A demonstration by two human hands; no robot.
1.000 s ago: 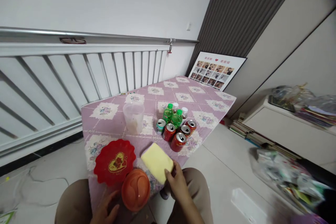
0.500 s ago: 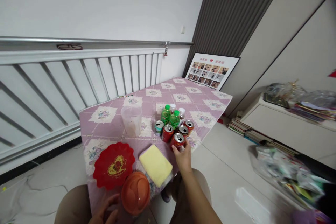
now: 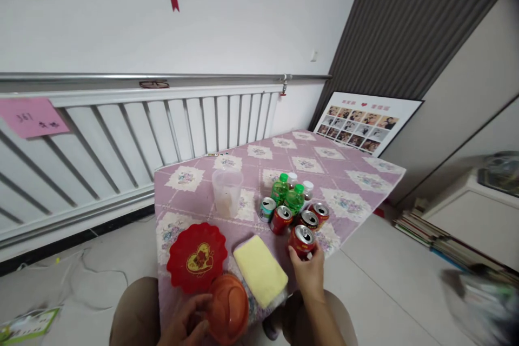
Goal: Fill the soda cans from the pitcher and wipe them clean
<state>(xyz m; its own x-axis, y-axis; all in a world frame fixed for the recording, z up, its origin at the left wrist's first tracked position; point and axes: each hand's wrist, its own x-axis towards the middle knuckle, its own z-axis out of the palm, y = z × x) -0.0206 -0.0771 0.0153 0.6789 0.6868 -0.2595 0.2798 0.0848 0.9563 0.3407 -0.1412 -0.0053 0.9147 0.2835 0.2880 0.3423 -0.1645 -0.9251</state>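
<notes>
My right hand (image 3: 308, 270) holds the nearest red can (image 3: 302, 240) upright between thumb and fingers. Behind it stand more red cans (image 3: 281, 219), a teal can (image 3: 267, 208), green-capped bottles (image 3: 294, 198) and white-capped bottles (image 3: 308, 189). At the near edge, my left hand (image 3: 191, 318) has its fingers apart and empty, beside the rim of an orange bowl (image 3: 229, 308). A red scalloped plate (image 3: 197, 257) lies just behind the bowl. Between the bowl and the held can is a folded yellow cloth (image 3: 260, 270).
A translucent pitcher (image 3: 227, 194) stands on the patterned tablecloth (image 3: 259, 152). Behind the table runs a white radiator (image 3: 194, 124). A framed photo board (image 3: 365, 121) leans at the far end, and a white cabinet (image 3: 482, 211) is at the right.
The view has swung left, shifting the scene rightward. My left hand has come closer to the orange bowl. The held can now stands slightly apart from the other cans, nearer to me.
</notes>
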